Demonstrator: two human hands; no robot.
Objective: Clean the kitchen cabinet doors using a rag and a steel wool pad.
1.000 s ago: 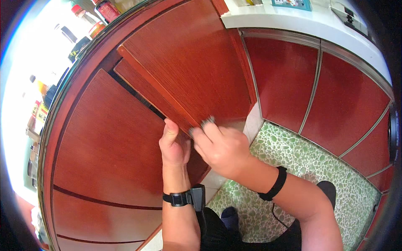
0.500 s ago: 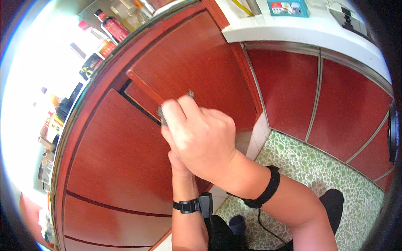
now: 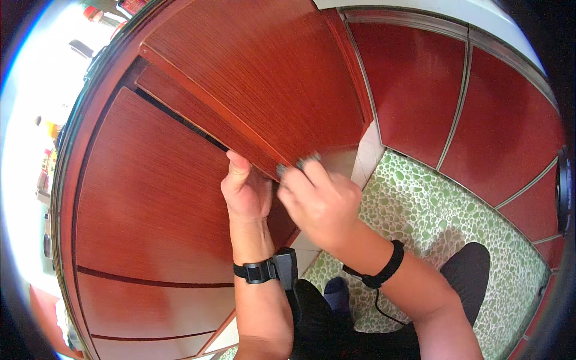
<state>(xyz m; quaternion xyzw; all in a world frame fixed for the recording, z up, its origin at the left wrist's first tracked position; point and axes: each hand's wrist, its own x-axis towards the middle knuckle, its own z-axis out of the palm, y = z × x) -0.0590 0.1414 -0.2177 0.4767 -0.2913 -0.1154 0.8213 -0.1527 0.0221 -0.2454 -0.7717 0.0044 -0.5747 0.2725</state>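
Observation:
A red-brown wooden cabinet door stands ajar in front of me. My right hand is closed, with its fingertips at the door's edge. It pinches a dark grey, rough-looking wad that shows around the fingertips; its exact kind is not clear. My left hand is beside the gap at the door's edge, palm toward the door. Its thumb sticks up, while the other fingers are mostly hidden behind the door edge, so their grip does not show.
A second cabinet door adjoins at left, below a counter edge with bottles on it. Dark red cabinet fronts line the right side. The floor has a green pebble pattern. A cable hangs from my right wrist strap.
My right hand has moved down and right along the door edge, uncovering my left hand. The view has tilted lower, so less of the countertops shows.

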